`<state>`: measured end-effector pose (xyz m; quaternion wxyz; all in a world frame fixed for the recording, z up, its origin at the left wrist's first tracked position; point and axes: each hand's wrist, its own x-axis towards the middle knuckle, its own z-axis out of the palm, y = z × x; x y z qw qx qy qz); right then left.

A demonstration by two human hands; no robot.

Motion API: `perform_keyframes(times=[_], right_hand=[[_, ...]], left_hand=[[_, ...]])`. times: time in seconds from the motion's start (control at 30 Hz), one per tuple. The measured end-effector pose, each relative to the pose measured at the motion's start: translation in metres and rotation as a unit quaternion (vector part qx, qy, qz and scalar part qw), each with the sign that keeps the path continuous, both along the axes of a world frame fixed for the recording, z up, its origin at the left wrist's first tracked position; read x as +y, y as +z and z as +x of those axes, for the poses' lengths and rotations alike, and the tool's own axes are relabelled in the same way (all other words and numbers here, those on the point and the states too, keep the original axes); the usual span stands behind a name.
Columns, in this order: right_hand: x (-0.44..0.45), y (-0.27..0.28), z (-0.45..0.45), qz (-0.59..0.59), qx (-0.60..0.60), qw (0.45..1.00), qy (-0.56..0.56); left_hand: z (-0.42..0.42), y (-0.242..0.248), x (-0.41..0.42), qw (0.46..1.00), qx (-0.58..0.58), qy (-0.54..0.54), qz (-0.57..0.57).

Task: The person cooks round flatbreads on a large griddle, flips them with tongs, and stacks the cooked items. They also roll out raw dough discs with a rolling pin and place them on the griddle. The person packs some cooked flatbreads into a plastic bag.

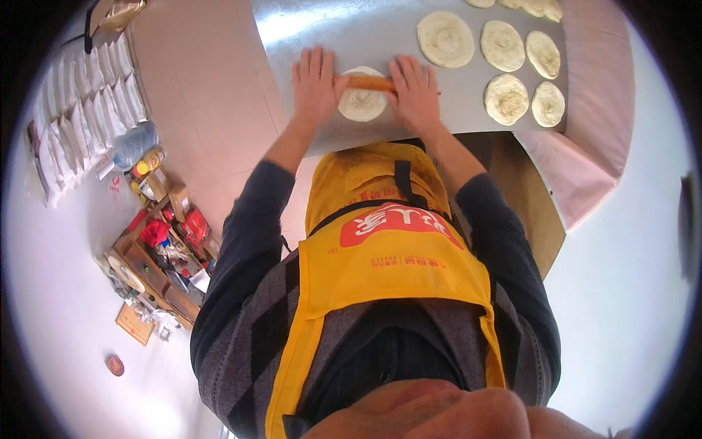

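A wooden rolling pin [372, 83] lies across a round of flattened dough [362, 105] on the grey metal worktop [329, 134]. My left hand [315, 88] rests over the pin's left end, with its fingers stretched forward. At the other end my right hand [415, 93] lies over the pin, palm down, and a thin tip of the pin shows beyond it. Both palms hide the parts of the pin beneath them. To the right sit several flattened dough rounds, among them a large one [445, 39] and a smaller one [506, 99].
More dough pieces [540, 9] lie at the worktop's far right corner. Pink cloth [600, 99] borders the right side. On the left are stacked white sacks [90, 104], a large plastic water bottle [134, 145] and a cluttered wooden cabinet [156, 269]. A yellow apron [395, 274] covers my front.
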<state>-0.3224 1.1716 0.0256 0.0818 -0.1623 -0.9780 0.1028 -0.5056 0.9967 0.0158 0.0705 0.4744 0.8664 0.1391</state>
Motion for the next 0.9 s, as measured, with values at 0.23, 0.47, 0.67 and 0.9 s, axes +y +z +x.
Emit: perform_keyframes(times=[0.23,0.47,0.67,0.9], right_hand=[[0.019,0.006,-0.01,-0.132,-0.036,0.99,0.021],[-0.009,-0.009,0.039,-0.152,-0.023,0.988,0.033],[-0.011,0.002,0.019,-0.074,0.01,0.997,-0.03],[-0.01,0.005,0.018,-0.069,-0.018,0.997,-0.033]], left_hand=[[-0.027,-0.005,0.025,0.999,0.042,-0.006,-0.002],[0.007,0.004,-0.023,0.998,-0.017,-0.045,-0.031],[0.003,0.002,0.003,1.0,0.009,-0.013,-0.008],[0.006,0.001,-0.012,0.999,0.008,-0.03,-0.024]])
